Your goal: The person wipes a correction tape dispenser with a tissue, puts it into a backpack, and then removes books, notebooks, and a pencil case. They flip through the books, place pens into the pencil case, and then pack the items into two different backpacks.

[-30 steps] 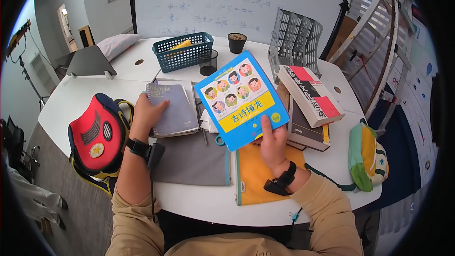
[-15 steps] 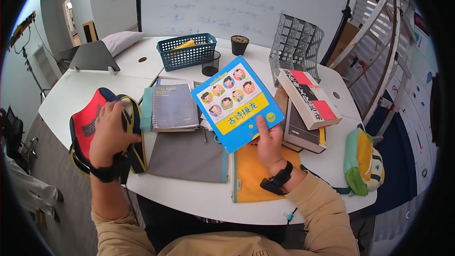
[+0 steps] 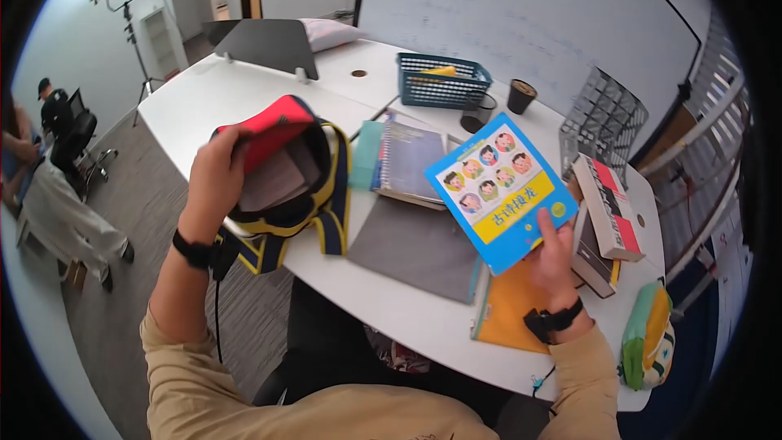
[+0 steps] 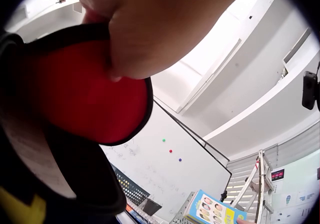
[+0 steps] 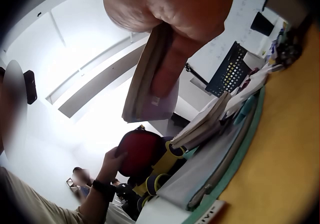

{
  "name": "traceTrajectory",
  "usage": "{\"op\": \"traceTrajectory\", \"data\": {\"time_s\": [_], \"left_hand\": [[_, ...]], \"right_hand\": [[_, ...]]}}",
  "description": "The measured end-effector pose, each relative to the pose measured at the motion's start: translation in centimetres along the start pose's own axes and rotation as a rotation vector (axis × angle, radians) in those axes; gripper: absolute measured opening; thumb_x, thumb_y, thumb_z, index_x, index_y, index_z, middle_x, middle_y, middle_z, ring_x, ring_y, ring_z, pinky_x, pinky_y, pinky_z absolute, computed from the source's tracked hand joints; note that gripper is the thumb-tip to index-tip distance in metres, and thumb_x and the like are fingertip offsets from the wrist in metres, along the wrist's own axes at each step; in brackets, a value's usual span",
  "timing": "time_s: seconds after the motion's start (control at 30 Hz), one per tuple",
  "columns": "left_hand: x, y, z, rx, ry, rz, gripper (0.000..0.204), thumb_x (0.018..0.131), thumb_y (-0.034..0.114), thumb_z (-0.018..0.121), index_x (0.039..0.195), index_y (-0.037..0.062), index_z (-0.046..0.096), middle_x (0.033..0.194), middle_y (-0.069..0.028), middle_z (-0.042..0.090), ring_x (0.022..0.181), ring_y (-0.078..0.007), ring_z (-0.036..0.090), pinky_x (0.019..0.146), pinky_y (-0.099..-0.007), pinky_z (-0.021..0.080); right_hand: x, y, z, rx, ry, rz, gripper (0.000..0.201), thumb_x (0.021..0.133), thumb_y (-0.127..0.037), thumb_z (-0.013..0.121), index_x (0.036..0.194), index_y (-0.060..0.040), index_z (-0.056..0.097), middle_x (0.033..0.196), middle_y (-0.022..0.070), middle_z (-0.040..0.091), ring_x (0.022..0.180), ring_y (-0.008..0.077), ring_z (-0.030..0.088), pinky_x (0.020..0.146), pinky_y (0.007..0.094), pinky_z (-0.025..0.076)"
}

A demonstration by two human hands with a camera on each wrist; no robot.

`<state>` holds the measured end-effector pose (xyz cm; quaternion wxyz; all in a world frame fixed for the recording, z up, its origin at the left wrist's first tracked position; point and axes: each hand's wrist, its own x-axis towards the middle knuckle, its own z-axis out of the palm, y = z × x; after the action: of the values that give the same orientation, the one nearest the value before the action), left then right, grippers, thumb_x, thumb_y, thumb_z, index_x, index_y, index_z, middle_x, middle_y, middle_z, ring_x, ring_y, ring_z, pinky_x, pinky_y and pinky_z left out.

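My left hand (image 3: 213, 175) pinches the red flap (image 3: 269, 129) of a child's backpack (image 3: 336, 195) with navy, yellow-edged straps, at the table's left edge. The flap is raised, so the bag's mouth shows a greyish lining inside. In the left wrist view the thumb presses on the flap's red inner side (image 4: 95, 94). My right hand (image 3: 555, 265) holds a blue picture-covered book (image 3: 501, 195) by its lower right corner, thumb on the cover, above the table. The right wrist view shows the book's page edges (image 5: 142, 79) and fingers beneath it.
Spiral notebooks (image 3: 414, 159) lie beside the backpack, behind a grey pouch (image 3: 415, 248) and an orange pouch (image 3: 511, 310). Thick books (image 3: 607, 208) are stacked at right, near a green-yellow pencil case (image 3: 648, 338). A basket (image 3: 440, 94), mesh cup (image 3: 477, 114), pot (image 3: 521, 96) and file rack (image 3: 599, 122) stand behind.
My left hand left the notebooks, moved to the backpack and lifted its red flap. The view has turned left. The blue book stays in my right hand.
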<state>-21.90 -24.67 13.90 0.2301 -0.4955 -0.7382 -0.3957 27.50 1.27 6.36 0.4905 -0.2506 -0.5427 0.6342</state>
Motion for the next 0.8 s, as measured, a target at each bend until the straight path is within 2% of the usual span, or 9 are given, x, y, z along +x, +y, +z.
{"op": "traceTrajectory", "data": {"time_s": [0.13, 0.23, 0.27, 0.37, 0.4, 0.5, 0.6, 0.7, 0.8], "left_hand": [[2.8, -0.8, -1.4, -0.110, 0.154, 0.088, 0.016, 0.111, 0.008, 0.075, 0.126, 0.0029, 0.076, 0.108, -0.0224, 0.083, 0.099, -0.0381, 0.083, 0.086, -0.0419, 0.062], [4.0, 0.0, -1.5, -0.214, 0.157, 0.080, 0.012, 0.110, 0.006, 0.075, 0.123, 0.0053, 0.074, 0.107, -0.0219, 0.085, 0.090, -0.0419, 0.082, 0.083, -0.0445, 0.063], [4.1, -0.7, -1.1, -0.187, 0.153, 0.101, 0.019, 0.105, 0.004, 0.077, 0.122, 0.0111, 0.074, 0.118, -0.0163, 0.083, 0.107, -0.0378, 0.081, 0.083, -0.0438, 0.063], [3.4, -0.9, -0.3, 0.305, 0.268, 0.433, 0.026, 0.096, 0.007, 0.076, 0.120, 0.0164, 0.075, 0.133, -0.0088, 0.074, 0.128, -0.0335, 0.070, 0.096, -0.0433, 0.060], [2.5, -0.9, 0.0, 0.452, 0.262, 0.522, 0.023, 0.090, 0.012, 0.074, 0.113, 0.0187, 0.074, 0.134, -0.0054, 0.065, 0.136, -0.0300, 0.059, 0.107, -0.0420, 0.052], [-0.8, -3.1, 2.0, 0.574, -0.161, 0.654, 0.022, 0.090, 0.014, 0.075, 0.111, 0.0113, 0.076, 0.126, -0.0096, 0.068, 0.125, -0.0269, 0.063, 0.107, -0.0389, 0.047], [-2.6, -3.8, 2.9, 0.701, -0.570, 0.501, 0.029, 0.088, 0.015, 0.081, 0.117, 0.0077, 0.076, 0.125, -0.0136, 0.073, 0.121, -0.0288, 0.069, 0.104, -0.0377, 0.052], [-3.7, -4.6, 3.2, 0.423, -0.691, 0.179, 0.052, 0.082, 0.020, 0.093, 0.126, 0.0028, 0.072, 0.121, -0.0150, 0.074, 0.118, -0.0303, 0.073, 0.100, -0.0379, 0.058], [-3.6, -4.8, 3.3, 0.428, -0.635, 0.255, 0.070, 0.076, 0.025, 0.099, 0.133, -0.0009, 0.068, 0.122, -0.0161, 0.074, 0.117, -0.0340, 0.073, 0.094, -0.0413, 0.063]], "right_hand": [[0.0, -2.4, 3.5, -0.008, -0.125, 0.177, 0.038, 0.122, -0.027, 0.063, 0.151, -0.0024, 0.060, 0.125, 0.0080, 0.082, 0.096, 0.0162, 0.085, 0.073, 0.0338, 0.074], [0.0, -4.3, 8.8, 0.022, -0.221, 0.330, 0.038, 0.122, -0.027, 0.062, 0.151, -0.0020, 0.060, 0.127, 0.0105, 0.083, 0.101, 0.0197, 0.087, 0.075, 0.0371, 0.076], [0.1, -4.6, 10.6, 0.031, -0.258, 0.378, 0.038, 0.122, -0.027, 0.062, 0.151, -0.0020, 0.060, 0.128, 0.0113, 0.083, 0.103, 0.0209, 0.087, 0.076, 0.0385, 0.076], [0.8, -5.1, 14.5, 0.018, -0.355, 0.479, 0.043, 0.123, -0.025, 0.061, 0.155, 0.0021, 0.059, 0.142, 0.0152, 0.080, 0.120, 0.0244, 0.084, 0.100, 0.0411, 0.073], [0.8, -5.0, 16.0, 0.028, -0.327, 0.474, 0.043, 0.123, -0.026, 0.060, 0.155, 0.0025, 0.058, 0.139, 0.0166, 0.081, 0.116, 0.0256, 0.085, 0.093, 0.0428, 0.075], [1.2, -5.1, 18.8, 0.002, -0.371, 0.445, 0.043, 0.123, -0.026, 0.059, 0.156, 0.0031, 0.056, 0.137, 0.0188, 0.081, 0.109, 0.0275, 0.087, 0.087, 0.0458, 0.076], [2.3, -4.0, 19.7, 0.002, -0.377, 0.445, 0.044, 0.123, -0.027, 0.058, 0.156, 0.0027, 0.055, 0.135, 0.0211, 0.082, 0.105, 0.0297, 0.088, 0.084, 0.0486, 0.077], [3.0, -3.1, 20.4, -0.037, -0.358, 0.421, 0.043, 0.123, -0.029, 0.058, 0.151, 0.0027, 0.057, 0.132, 0.0217, 0.082, 0.105, 0.0318, 0.087, 0.083, 0.0480, 0.077], [3.1, -2.8, 21.1, -0.049, -0.345, 0.406, 0.044, 0.123, -0.029, 0.057, 0.151, 0.0041, 0.058, 0.131, 0.0223, 0.082, 0.105, 0.0321, 0.087, 0.083, 0.0471, 0.077]]}}
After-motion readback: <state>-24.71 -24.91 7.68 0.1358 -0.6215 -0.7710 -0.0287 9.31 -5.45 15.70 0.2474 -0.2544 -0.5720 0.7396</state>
